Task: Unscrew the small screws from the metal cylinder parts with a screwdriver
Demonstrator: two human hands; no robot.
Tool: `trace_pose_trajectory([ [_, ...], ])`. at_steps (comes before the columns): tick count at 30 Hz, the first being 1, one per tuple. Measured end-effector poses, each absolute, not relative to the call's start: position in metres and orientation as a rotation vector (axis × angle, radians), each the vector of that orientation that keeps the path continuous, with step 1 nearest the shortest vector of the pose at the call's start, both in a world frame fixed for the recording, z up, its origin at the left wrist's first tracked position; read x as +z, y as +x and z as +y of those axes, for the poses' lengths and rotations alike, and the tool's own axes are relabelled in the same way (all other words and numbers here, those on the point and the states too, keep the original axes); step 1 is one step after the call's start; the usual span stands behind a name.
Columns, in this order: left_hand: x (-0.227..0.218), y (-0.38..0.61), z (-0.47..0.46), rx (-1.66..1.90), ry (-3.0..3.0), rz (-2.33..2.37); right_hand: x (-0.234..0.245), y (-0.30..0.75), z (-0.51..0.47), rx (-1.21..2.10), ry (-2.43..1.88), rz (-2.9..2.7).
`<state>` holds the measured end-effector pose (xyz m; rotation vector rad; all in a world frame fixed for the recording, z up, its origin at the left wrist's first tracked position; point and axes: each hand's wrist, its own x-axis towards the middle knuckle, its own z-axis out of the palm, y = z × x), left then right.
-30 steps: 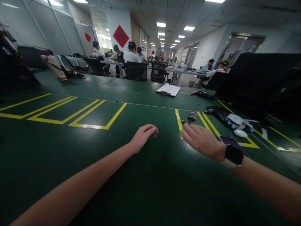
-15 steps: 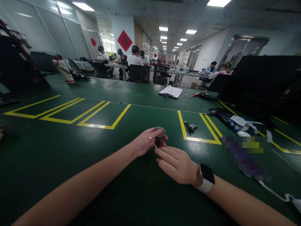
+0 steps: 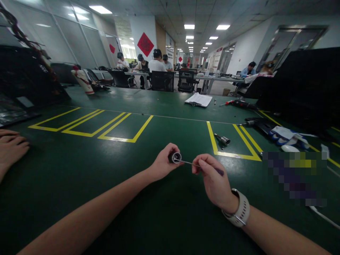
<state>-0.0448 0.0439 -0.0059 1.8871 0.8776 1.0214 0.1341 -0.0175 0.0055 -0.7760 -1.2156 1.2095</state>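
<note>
My left hand (image 3: 163,165) is closed round a small dark cylinder with a shiny metal ring face (image 3: 175,157), held just above the green table (image 3: 170,219). My right hand (image 3: 212,179), with a white-strapped watch on the wrist, pinches a thin screwdriver (image 3: 195,164) whose metal shaft points left, its tip at the cylinder's open end. A second small metal cylinder part (image 3: 223,140) lies on the table inside a yellow-taped box, beyond my right hand.
Another person's hand (image 3: 10,147) rests on the table at the left edge. Gloves (image 3: 288,136), a dark tool (image 3: 252,123) and a red-handled screwdriver (image 3: 227,103) lie at the right, a clipboard with papers (image 3: 198,99) farther back. Seated people work at distant desks.
My hands have turned: the cylinder's open face now points right and the screwdriver lies level with its tip at it. The view shifted, bringing another person's hand into sight at left.
</note>
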Motion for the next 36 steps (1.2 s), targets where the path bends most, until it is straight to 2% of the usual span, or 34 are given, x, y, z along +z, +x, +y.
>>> trace_pose_trajectory([
  [6,-0.011,-0.044,0.046,1.020,2.144,0.972,-0.006,0.140,-0.024,1.124,-0.920,-1.403],
  [13,-0.015,-0.043,0.047,1.046,2.154,0.954,-0.001,0.139,-0.028,1.087,-1.029,-1.535],
  [22,-0.019,-0.043,0.050,1.085,2.153,0.907,-0.016,0.135,-0.023,1.254,-0.963,-1.367],
  [30,-0.020,-0.043,0.046,0.949,2.042,0.982,-0.013,0.133,-0.015,1.616,-0.797,-1.019],
  [33,-0.020,-0.042,0.046,0.962,2.024,0.980,-0.014,0.133,-0.015,1.607,-0.788,-1.023],
  [36,-0.021,-0.042,0.046,0.976,1.998,0.991,-0.016,0.134,-0.019,1.465,-0.831,-1.119],
])
